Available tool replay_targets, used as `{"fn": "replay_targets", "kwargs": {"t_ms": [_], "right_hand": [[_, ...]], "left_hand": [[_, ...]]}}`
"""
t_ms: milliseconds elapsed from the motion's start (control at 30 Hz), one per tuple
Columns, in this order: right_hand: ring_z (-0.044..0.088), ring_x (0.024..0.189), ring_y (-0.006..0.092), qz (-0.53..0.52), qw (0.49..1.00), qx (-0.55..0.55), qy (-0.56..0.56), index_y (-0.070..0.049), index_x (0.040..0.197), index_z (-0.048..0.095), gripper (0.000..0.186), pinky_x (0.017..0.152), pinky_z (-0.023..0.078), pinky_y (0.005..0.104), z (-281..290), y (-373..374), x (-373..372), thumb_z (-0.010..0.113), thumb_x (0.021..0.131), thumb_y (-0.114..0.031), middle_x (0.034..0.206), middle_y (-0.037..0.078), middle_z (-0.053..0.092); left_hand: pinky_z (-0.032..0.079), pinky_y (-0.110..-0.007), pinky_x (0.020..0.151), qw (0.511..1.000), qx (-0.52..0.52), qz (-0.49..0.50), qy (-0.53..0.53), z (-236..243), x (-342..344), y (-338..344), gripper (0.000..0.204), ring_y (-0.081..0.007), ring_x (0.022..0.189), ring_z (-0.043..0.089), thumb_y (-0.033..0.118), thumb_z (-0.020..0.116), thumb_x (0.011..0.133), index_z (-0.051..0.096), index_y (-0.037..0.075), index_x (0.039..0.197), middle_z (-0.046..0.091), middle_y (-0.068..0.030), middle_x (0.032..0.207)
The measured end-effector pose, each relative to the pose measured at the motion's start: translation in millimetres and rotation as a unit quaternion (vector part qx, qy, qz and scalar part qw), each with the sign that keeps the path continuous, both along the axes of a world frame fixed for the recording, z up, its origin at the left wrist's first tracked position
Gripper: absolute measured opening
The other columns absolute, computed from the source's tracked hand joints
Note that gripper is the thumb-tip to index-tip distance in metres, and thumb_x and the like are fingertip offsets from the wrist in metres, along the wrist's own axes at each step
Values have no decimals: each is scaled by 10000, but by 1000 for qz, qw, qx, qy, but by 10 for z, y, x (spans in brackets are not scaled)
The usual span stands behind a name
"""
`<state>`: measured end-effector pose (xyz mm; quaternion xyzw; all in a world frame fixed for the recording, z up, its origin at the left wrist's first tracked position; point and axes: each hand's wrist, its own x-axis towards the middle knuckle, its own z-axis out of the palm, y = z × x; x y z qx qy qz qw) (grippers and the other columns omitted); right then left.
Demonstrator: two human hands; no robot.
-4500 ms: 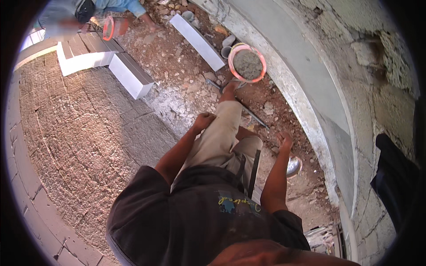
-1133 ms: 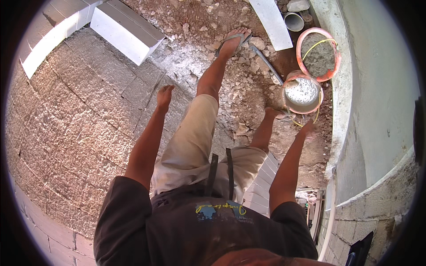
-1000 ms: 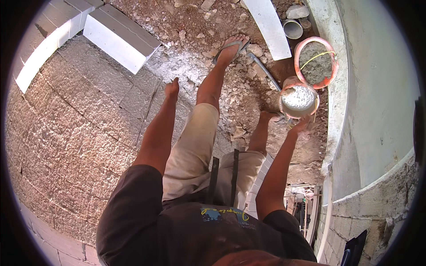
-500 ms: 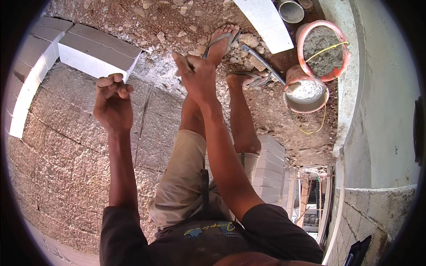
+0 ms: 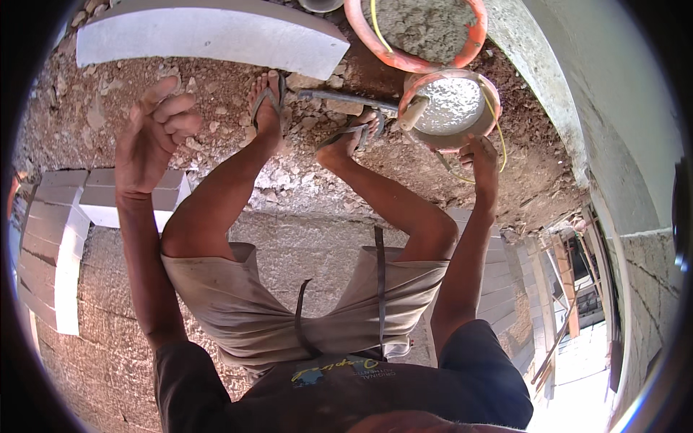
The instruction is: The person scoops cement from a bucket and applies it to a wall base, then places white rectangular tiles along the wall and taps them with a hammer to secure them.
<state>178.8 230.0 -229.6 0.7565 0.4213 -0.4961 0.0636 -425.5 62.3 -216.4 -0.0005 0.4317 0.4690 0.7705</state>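
A small bucket (image 5: pixel 493 101) with a reddish rim and yellow handle holds wet grey-white slurry (image 5: pixel 449 107). My right hand (image 5: pixel 481 160) is at its near rim, fingers curled over the edge and closed on it. A pale wooden tool handle (image 5: pixel 413 113) sticks over the bucket's left rim; what it belongs to is hidden. My left hand (image 5: pixel 155 137) is raised over the rubble ground at the left, palm up, fingers loosely bent and apart, with nothing in it. Behind the small bucket stands a larger orange-rimmed bucket (image 5: pixel 473 45) with grey mortar.
A long white block (image 5: pixel 209 40) lies beyond my feet. A dark bar (image 5: pixel 346 98) leads to the small bucket. White-grey blocks (image 5: pixel 58 249) line the left. A plastered wall (image 5: pixel 613 108) rises at the right. Stones and soil (image 5: pixel 216 108) cover the ground.
My view and body have turned toward the buckets. My right hand has gone from in front of me, above the foot, to the small bucket's rim. My left hand stays raised, its fingers more spread.
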Motion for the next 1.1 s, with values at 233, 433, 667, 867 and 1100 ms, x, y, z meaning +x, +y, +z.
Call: {"fn": "replay_targets", "kwargs": {"t_ms": [233, 433, 667, 867, 1100], "right_hand": [[654, 556, 163, -11, 994, -107, -28, 9, 923, 647, 535, 504, 499, 303, -542, -87, -149, 689, 972, -521, 796, 113, 733], [751, 670, 269, 64, 995, -16, -74, 72, 1114, 582, 772, 592, 586, 399, -1107, -489, -627, 837, 795, -584, 870, 212, 738], [651, 760, 257, -89, 991, 75, -66, 20, 1093, 597, 555, 670, 527, 386, -925, -454, -653, 803, 732, -348, 900, 170, 663], [674, 822, 239, -167, 983, 51, -62, 14, 1148, 597, 551, 729, 516, 369, 271, -733, -552, 762, 725, -298, 995, 202, 720], [597, 671, 232, 67, 988, 54, -127, -24, 855, 712, 307, 680, 487, 383, 308, -1249, -701, 654, 805, -321, 764, 115, 615]], "left_hand": [[501, -366, 1064, 749, 115, -341, 557, -20, 214, 1627, 335, -210, 1150, 684, 190, 676, 1036, 666, 27, 1328, 731, -120, 1252], [550, -360, 968, 668, 147, -428, 590, -944, -72, 1826, 263, -191, 1032, 702, 201, 724, 1001, 707, 30, 1199, 743, -82, 1150], [547, -474, 742, 527, 237, -342, 741, -1561, -151, 1492, 307, -411, 798, 697, 337, 729, 970, 718, 31, 949, 735, -178, 926], [536, -490, 769, 503, 175, -361, 766, -1749, -262, 1472, 292, -421, 860, 697, 372, 717, 971, 709, 80, 979, 722, -196, 916], [501, -466, 999, 353, 142, -589, 714, -1840, -522, 1536, 621, -366, 1281, 593, 349, 721, 896, 553, 268, 1488, 550, -115, 1485]]}}
